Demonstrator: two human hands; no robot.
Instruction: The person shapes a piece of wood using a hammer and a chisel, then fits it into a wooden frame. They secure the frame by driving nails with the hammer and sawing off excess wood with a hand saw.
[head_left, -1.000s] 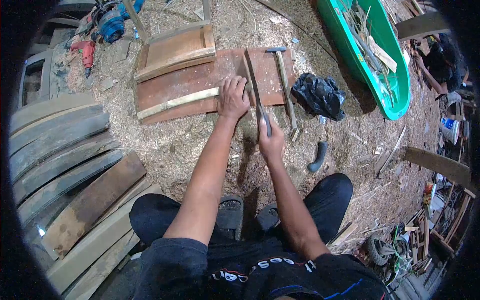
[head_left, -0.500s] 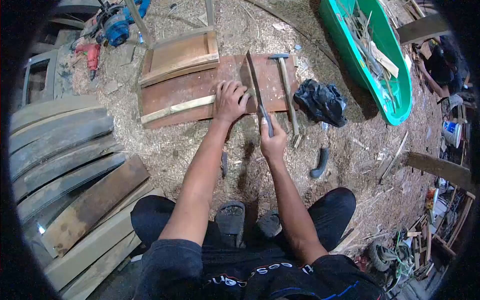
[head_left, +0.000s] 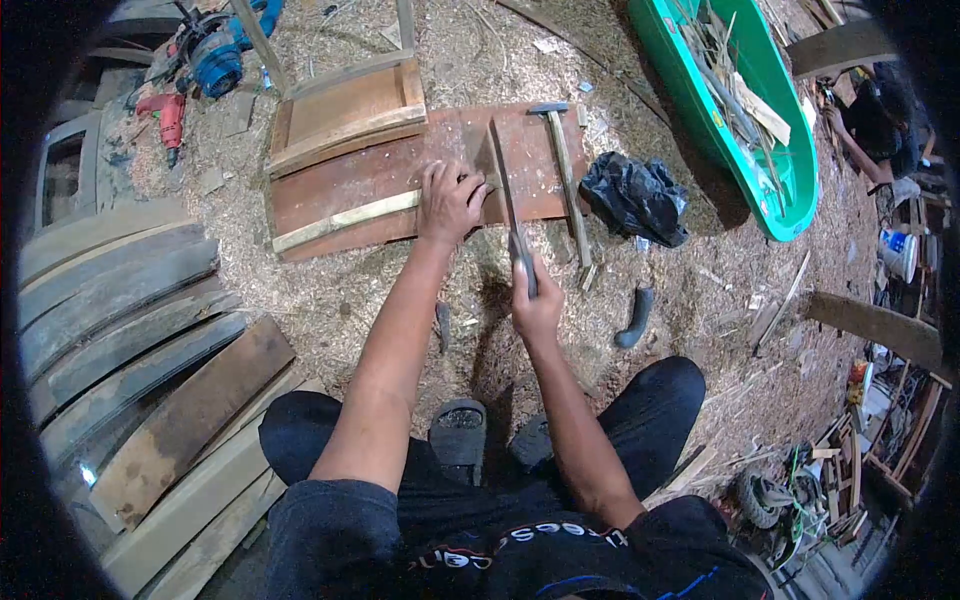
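My left hand (head_left: 449, 205) is closed around the right end of a narrow, pale wooden strip (head_left: 350, 216). The strip lies along the near side of a reddish-brown board (head_left: 470, 135) on the ground. In my right hand (head_left: 538, 305) is the dark handle of a machete (head_left: 507, 190), its long blade pointing away from me just right of the left fingers. To the right of the blade, a hammer (head_left: 562, 160) with a wooden handle rests across the board. A wooden frame with a panel (head_left: 345, 110) sits on the board's far left part.
A crumpled black plastic bag (head_left: 635, 198) lies right of the hammer. Beyond it stands a green tub (head_left: 795, 225) with wood scraps. Curved planks (head_left: 130, 285) are stacked at left, near a red drill (head_left: 170, 125). Another person (head_left: 880, 130) is at far right.
My right hand and the machete have drawn slightly back toward me, the blade tip now lower. My left hand keeps its hold on the strip. The whole view has shifted a little.
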